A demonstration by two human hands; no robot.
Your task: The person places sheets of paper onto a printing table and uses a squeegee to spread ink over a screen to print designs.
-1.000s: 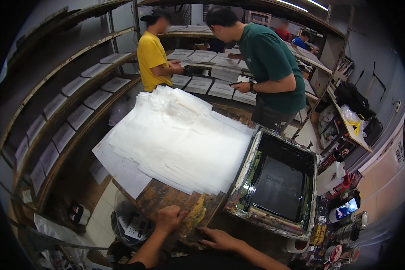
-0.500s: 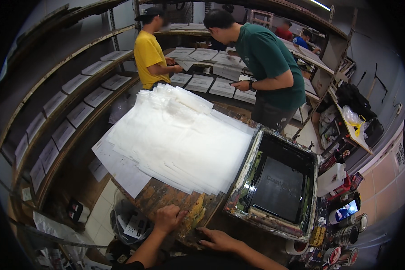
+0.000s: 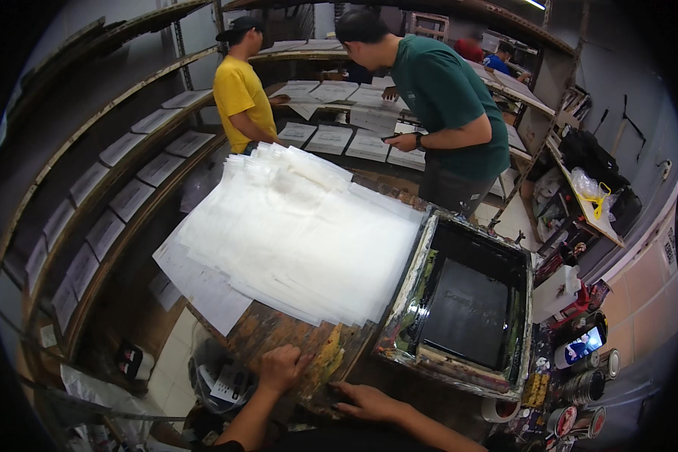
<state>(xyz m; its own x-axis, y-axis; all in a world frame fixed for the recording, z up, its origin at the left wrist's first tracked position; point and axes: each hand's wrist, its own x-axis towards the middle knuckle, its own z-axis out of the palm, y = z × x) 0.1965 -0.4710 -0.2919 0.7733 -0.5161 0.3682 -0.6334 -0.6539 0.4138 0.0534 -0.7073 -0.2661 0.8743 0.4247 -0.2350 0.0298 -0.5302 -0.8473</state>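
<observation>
My left hand [image 3: 282, 368] rests on the paint-stained wooden table [image 3: 331, 354] at its near edge, thumb and fingers loosely apart, nothing in it. To its right lies my right hand [image 3: 365, 401], fingers stretched out against the same edge and holding nothing. Beyond both hands is a large, uneven stack of thin white translucent sheets [image 3: 301, 226], with printed paper sticking out under its left side. Right of the stack sits a screen-printing frame [image 3: 399, 316], its rim crusted with ink. Dark mesh [image 3: 467, 301] fills it, with faint lettering, and a wooden-handled squeegee [image 3: 459, 368] lies along its near side.
Shelves with printed sheets [image 3: 132, 198] line the left. A person in yellow [image 3: 245, 98] and one in green [image 3: 452, 105] stand beyond the table. Ink cans [image 3: 584, 388], a white jug [image 3: 556, 294] and a lit phone [image 3: 582, 346] are at right. A bin [image 3: 222, 377] stands lower left.
The person in yellow has turned further toward the back shelf and reaches a hand to its sheets. Lettering in the frame looks fainter. Both my hands have stayed in place.
</observation>
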